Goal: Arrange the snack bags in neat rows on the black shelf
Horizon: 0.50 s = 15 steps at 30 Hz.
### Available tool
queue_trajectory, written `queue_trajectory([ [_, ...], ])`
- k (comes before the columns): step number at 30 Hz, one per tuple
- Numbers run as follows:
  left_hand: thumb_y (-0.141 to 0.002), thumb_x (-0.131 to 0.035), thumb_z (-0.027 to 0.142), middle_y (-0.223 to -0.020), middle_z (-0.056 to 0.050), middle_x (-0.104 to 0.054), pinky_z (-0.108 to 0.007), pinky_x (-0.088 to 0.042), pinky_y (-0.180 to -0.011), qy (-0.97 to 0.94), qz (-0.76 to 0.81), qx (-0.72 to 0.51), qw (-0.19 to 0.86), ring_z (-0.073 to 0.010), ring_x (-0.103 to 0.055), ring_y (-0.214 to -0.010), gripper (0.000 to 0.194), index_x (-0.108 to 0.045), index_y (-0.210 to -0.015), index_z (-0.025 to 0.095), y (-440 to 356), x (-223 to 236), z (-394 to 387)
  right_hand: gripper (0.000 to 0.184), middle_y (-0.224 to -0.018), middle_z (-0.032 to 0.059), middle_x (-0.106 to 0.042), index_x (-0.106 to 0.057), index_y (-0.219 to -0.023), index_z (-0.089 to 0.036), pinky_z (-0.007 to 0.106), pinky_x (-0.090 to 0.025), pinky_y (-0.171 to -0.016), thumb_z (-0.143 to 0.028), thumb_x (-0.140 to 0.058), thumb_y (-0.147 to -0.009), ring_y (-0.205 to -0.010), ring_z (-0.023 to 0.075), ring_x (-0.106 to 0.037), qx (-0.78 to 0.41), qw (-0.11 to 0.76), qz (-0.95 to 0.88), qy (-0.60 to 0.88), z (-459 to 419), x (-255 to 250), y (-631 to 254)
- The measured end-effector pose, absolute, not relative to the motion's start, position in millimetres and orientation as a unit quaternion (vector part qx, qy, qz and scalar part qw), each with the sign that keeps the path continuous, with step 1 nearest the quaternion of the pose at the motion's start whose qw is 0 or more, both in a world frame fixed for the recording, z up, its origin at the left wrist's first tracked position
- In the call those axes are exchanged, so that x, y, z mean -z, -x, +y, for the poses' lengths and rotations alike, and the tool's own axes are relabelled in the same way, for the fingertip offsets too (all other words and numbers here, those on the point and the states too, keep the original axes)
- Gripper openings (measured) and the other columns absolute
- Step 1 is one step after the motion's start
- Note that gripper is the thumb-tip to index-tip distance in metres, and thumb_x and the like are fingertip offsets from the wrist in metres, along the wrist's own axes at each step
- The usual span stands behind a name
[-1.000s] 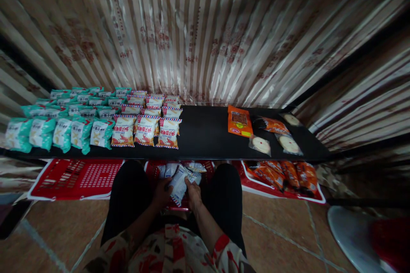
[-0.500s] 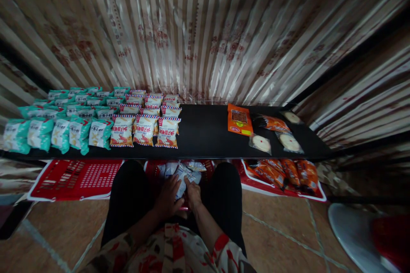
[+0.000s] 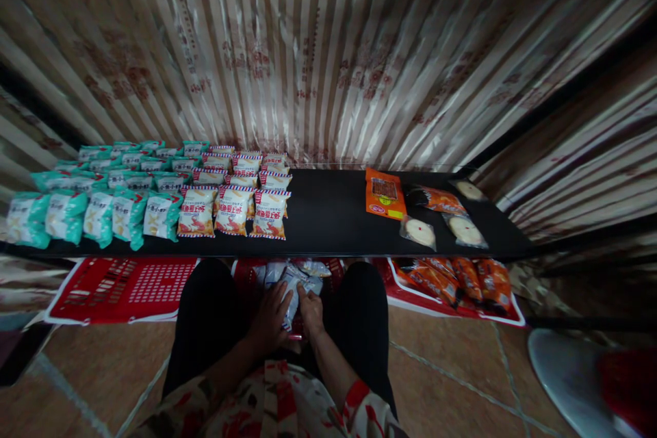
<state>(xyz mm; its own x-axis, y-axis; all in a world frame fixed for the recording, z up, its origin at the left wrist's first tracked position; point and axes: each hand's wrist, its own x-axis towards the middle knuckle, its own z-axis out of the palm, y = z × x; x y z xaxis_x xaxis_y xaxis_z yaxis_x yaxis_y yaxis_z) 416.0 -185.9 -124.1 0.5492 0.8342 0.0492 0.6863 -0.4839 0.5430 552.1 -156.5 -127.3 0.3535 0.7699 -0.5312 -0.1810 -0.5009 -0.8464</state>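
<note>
Low between my knees, my left hand (image 3: 272,313) grips the left side of a pale snack bag (image 3: 293,291). My right hand (image 3: 311,311) has its fingers closed on the bag's right side. Other pale bags (image 3: 312,267) lie just behind it in a red basket (image 3: 336,269) under the shelf edge. Above, on the black shelf (image 3: 328,219), stand rows of white-and-orange snack bags (image 3: 233,209) with striped tops. Left of these are rows of teal-and-white snack bags (image 3: 128,215). The underside of the held bag is hidden by my hands.
An orange flat packet (image 3: 384,193), an orange-and-black packet (image 3: 439,198) and round pale wrapped items (image 3: 418,233) lie on the shelf's right. Beneath are a red basket (image 3: 123,291) at left and orange bags (image 3: 467,280) in another at right. A grey stool (image 3: 559,376) stands at lower right.
The held bag has turned more upright between my hands, and my fingers have shifted slightly on it. The shelf goods have not moved.
</note>
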Motion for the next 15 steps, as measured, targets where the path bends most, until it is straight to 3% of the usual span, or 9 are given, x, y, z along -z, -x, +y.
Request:
queue_trajectory([
  [6,-0.070,-0.051,0.018,-0.150,-0.012,-0.015,-0.052,-0.018,-0.106,-0.843,0.456,-0.157,0.239,-0.0309,-0.011,-0.137,0.074,-0.024,-0.139,0.018,-416,120,-184,0.039,-0.047,-0.0001,-0.058,-0.060,-0.057,-0.015,0.023,-0.038,-0.046,-0.054,-0.063,-0.061,-0.048,0.0138,-0.052,-0.498,0.414,-0.253,0.719,-155,115,-555],
  [15,-0.074,-0.043,0.014,-0.147,-0.013,-0.024,-0.051,-0.023,-0.106,-0.841,0.440,-0.211,0.234,-0.0290,-0.018,-0.135,0.066,-0.027,-0.138,0.014,-415,125,-184,0.033,-0.060,0.0016,-0.064,-0.062,-0.072,-0.019,0.026,-0.043,-0.060,-0.050,-0.064,-0.062,-0.065,0.0191,-0.060,-0.467,0.422,-0.282,0.724,-155,109,-560],
])
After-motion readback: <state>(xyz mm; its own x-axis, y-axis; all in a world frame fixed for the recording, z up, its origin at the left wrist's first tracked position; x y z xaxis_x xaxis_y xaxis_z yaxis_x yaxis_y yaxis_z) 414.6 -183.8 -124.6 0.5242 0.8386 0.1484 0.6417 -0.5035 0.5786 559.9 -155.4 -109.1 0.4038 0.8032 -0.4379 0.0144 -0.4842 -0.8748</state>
